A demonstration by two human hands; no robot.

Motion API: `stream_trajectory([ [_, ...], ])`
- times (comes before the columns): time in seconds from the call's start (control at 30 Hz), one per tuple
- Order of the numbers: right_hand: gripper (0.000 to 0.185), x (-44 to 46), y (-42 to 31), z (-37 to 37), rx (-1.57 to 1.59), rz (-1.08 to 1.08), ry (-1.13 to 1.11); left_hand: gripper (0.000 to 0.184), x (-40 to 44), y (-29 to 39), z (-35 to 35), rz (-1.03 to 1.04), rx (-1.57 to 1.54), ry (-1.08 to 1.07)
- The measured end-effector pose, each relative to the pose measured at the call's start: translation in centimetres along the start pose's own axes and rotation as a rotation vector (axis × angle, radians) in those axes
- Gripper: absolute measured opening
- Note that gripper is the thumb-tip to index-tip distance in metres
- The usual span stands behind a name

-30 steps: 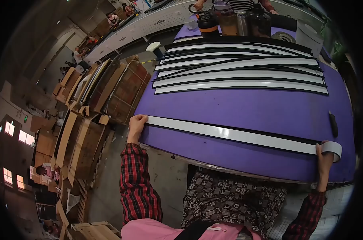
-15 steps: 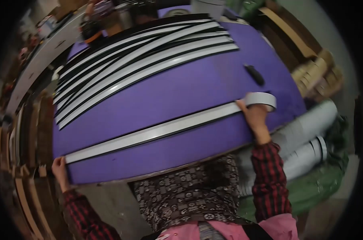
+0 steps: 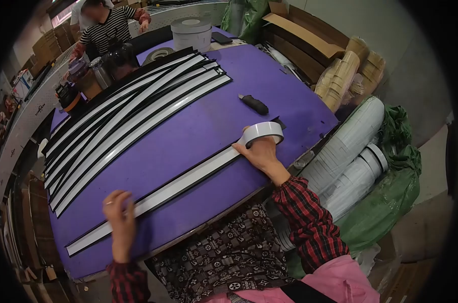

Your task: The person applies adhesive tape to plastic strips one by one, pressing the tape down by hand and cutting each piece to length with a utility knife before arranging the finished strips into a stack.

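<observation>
A long black-edged strip (image 3: 188, 178) with a white tape face lies slantwise across the purple tabletop (image 3: 188, 131). My right hand (image 3: 263, 154) grips a white roll of tape (image 3: 264, 130) at the strip's right end, with the thumb on the strip. Part of that hand is hidden by the roll. Over the left part of the strip is my left hand (image 3: 120, 222), slightly blurred, its fingers loosely bent and thumb apart, holding nothing. Whether it touches the strip I cannot tell. Beyond the roll rests a black utility knife (image 3: 254, 104).
Several similar strips (image 3: 138, 121) overlap on the table's far left side. Behind them stand a white bucket-like roll (image 3: 191, 34), a phone (image 3: 221, 38) and bottles (image 3: 101, 73). Large wrapped rolls (image 3: 347, 146) lie right of the table, near cardboard boxes (image 3: 304, 35). A co-worker (image 3: 107, 28) is across the table.
My left hand has left the strip's left end and moved right along it. The right hand still holds the tape roll at the other end. The view has turned, showing the co-worker.
</observation>
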State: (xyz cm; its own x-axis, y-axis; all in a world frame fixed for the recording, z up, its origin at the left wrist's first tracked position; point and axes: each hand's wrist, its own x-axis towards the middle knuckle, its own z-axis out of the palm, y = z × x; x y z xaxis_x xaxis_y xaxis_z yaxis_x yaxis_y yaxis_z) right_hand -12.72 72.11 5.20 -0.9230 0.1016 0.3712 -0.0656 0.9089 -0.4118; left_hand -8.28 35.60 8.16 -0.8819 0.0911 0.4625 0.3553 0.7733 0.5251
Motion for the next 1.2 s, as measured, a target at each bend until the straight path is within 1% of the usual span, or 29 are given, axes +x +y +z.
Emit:
stream_trajectory([
  [0.03,0.044,0.0,-0.2,-0.2,-0.005,-0.005,0.008,0.014,1.4,2.2,3.3,0.239,-0.024,-0.071],
  [0.07,0.042,0.1,-0.4,-0.3,0.198,-0.005,0.118,0.016,2.6,4.8,6.4,0.404,-0.015,-0.045],
  [0.1,0.042,0.2,-0.4,-0.5,0.401,-0.004,0.228,0.017,3.9,6.7,9.3,0.509,-0.054,-0.070],
  [0.13,0.042,0.3,-0.5,-0.6,0.392,-0.003,0.243,0.017,5.0,8.7,11.8,0.552,-0.105,-0.112],
  [0.17,0.035,0.5,-0.5,-0.7,0.695,0.108,0.229,0.018,5.7,10.1,13.8,0.597,-0.158,-0.157],
  [0.2,0.029,0.8,-0.5,-0.8,0.999,0.218,0.213,0.018,6.0,10.8,15.2,0.615,-0.169,-0.156],
  [0.23,0.023,1.1,-0.2,-1.0,1.303,0.325,0.194,0.021,6.2,11.4,16.5,0.602,-0.108,-0.192],
  [0.27,0.017,1.4,0.1,-1.3,1.371,0.319,0.292,0.024,6.4,11.7,17.5,0.588,-0.046,-0.230],
  [0.3,0.015,1.8,1.0,-1.8,1.420,0.317,0.373,0.024,6.5,12.0,17.8,0.606,-0.058,-0.236],
  [0.33,0.012,2.2,2.2,-2.5,1.466,0.318,0.454,0.028,6.4,12.0,17.7,0.605,0.016,-0.225],
  [0.37,0.009,2.6,3.4,-3.3,1.380,0.327,0.509,0.032,6.0,12.0,17.5,0.603,0.088,-0.221],
  [0.43,0.007,3.4,7.0,-4.3,1.132,0.349,0.524,0.033,5.9,12.2,17.6,0.614,0.108,-0.244],
  [0.47,0.011,3.8,9.4,-4.7,0.863,0.369,0.520,0.034,6.1,12.1,17.6,0.611,0.146,-0.254],
  [0.5,0.011,4.1,11.3,-5.0,0.854,0.379,0.534,0.034,6.2,12.1,17.5,0.625,0.137,-0.261],
  [0.57,0.024,4.1,13.8,-5.5,0.078,0.373,0.289,0.033,6.3,12.1,17.4,0.614,0.147,-0.302],
  [0.6,0.036,4.1,13.2,-5.8,-0.020,0.313,0.293,0.033,6.3,12.2,17.5,0.623,0.137,-0.308],
  [0.63,0.036,4.3,13.7,-5.5,-0.025,0.323,0.297,0.033,6.3,12.2,17.5,0.610,0.151,-0.316],
  [0.7,0.039,5.0,14.7,-4.9,-0.255,0.027,0.292,0.032,6.3,12.2,17.5,0.606,0.168,-0.328],
  [0.73,0.038,5.1,14.7,-4.9,-0.244,0.096,0.224,0.032,6.2,12.2,17.4,0.610,0.160,-0.319],
  [0.77,0.038,5.1,14.9,-4.6,-0.244,0.101,0.226,0.032,6.3,12.2,17.4,0.612,0.152,-0.310],
  [0.83,0.035,5.3,15.6,-4.0,-0.356,-0.041,0.233,0.032,6.5,12.2,17.5,0.614,0.160,-0.309],
  [0.87,0.035,5.4,15.9,-3.8,-0.356,-0.035,0.228,0.032,6.4,12.2,17.5,0.612,0.169,-0.309],
  [0.93,0.035,5.5,15.3,-4.0,-0.478,-0.064,0.145,0.032,6.2,12.5,17.4,0.608,0.169,-0.323],
  [0.97,0.037,5.7,14.8,-4.3,-0.571,-0.086,0.149,0.031,6.4,12.6,17.1,0.609,0.169,-0.317],
  [1.0,0.037,5.7,14.5,-4.7,-0.578,-0.091,0.164,0.031,6.4,12.6,17.0,0.616,0.167,-0.301],
  [1.07,0.039,5.7,13.9,-5.5,-0.690,0.029,0.098,0.031,6.2,12.0,17.6,0.613,0.143,-0.272],
  [1.1,0.040,5.8,12.8,-6.3,-0.696,0.157,-0.042,0.031,6.2,11.9,17.6,0.614,0.131,-0.273],
  [1.17,0.039,6.2,8.9,-8.4,-0.674,0.344,-0.304,0.031,6.1,11.8,17.8,0.610,0.120,-0.252],
  [1.2,0.033,6.1,6.6,-8.7,-0.620,0.320,-0.221,0.031,6.1,11.9,17.6,0.602,0.125,-0.279],
])
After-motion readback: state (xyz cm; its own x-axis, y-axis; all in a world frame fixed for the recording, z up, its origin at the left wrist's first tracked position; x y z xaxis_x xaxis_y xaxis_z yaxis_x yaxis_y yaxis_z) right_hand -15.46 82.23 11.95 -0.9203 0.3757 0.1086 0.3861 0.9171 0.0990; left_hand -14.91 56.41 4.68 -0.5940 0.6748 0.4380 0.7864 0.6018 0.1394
